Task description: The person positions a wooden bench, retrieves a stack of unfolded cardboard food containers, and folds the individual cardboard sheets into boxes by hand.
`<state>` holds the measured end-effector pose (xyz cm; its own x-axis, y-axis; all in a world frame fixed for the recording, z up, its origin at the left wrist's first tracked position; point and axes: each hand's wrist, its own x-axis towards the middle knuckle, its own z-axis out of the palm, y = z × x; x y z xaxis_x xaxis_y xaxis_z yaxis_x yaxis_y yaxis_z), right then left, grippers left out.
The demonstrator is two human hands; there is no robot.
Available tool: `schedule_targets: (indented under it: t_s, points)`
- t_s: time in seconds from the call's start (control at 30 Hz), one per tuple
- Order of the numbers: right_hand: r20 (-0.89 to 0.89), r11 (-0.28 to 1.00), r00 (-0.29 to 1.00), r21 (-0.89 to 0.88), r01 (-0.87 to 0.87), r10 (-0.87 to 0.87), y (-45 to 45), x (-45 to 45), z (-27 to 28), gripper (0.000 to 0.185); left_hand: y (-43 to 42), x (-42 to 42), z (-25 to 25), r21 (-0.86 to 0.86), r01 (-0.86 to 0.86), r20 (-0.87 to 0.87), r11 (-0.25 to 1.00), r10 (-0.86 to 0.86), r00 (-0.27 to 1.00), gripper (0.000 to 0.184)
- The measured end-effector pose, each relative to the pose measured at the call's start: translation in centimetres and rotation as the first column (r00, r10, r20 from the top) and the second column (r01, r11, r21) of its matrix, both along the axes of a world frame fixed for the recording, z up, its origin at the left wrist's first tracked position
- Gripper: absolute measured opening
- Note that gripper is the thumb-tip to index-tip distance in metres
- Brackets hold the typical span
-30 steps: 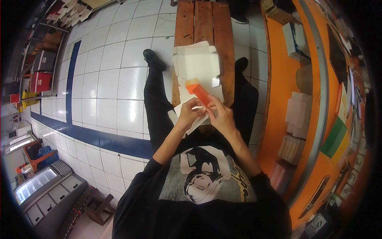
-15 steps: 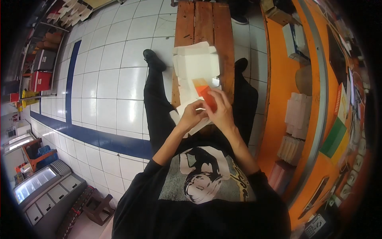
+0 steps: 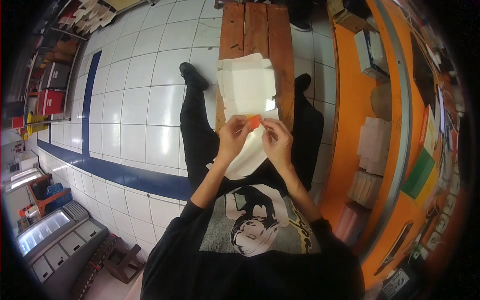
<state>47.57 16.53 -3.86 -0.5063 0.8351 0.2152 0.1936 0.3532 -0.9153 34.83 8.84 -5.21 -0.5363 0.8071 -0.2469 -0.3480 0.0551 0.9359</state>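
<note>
An orange piece, paper or thin card by its look, is stretched between my two hands over the box. My left hand pinches its left side with thumb and fingers. On its right edge, the thumb and fingertips of my right hand are closed. Beneath them lies an unfolded white cardboard box, its flaps spread and its near part reaching my lap. The fingers hide some of the orange piece and the middle of the box.
I straddle a wooden bench. On my right, an orange shelf unit holds stacks of folded white cartons. A brown stool stands at lower left beside a grey cabinet. Another person's shoe shows at the top.
The orange piece has come down and now shows smaller between both hands. My left hand has moved up and left to its left side; my right hand has shifted slightly lower.
</note>
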Motion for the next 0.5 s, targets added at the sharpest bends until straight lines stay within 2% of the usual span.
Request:
schedule_targets:
  t_s: [0.07,0.1,0.17,0.33,0.43,0.5]
  points:
    - [-0.013,0.998,1.0,-0.053,0.017,-0.018,0.0,-0.2,-0.3,0.022,-0.2,0.6,0.6,-0.064,0.022,-0.259,0.998,-0.038,0.965,0.014]
    - [-0.026,0.994,0.999,-0.104,0.035,-0.038,0.0,-0.2,-0.3,0.017,-0.2,1.0,0.9,-0.064,0.022,-0.259,0.998,-0.038,0.965,0.014]
    - [-0.018,0.995,0.999,-0.097,0.033,-0.035,0.0,-0.3,0.4,0.013,-0.2,1.5,1.2,-0.104,0.005,-0.313,0.995,-0.038,0.949,0.013]
    - [-0.046,0.991,0.997,-0.12,0.061,-0.067,0.0,-0.5,-0.2,0.008,0.0,1.8,0.4,-0.07,-0.017,-0.22,0.997,0.001,0.975,0.013]
    - [-0.051,0.994,0.995,-0.068,0.082,-0.085,-0.1,-0.5,-0.3,0.008,0.0,2.0,0.3,-0.016,-0.034,-0.179,0.999,0.031,0.983,0.014]
    - [-0.056,0.985,0.991,-0.128,0.115,-0.123,-0.3,-0.7,0.2,0.007,0.0,1.9,0.1,0.013,-0.047,-0.154,0.999,0.048,0.987,0.015]
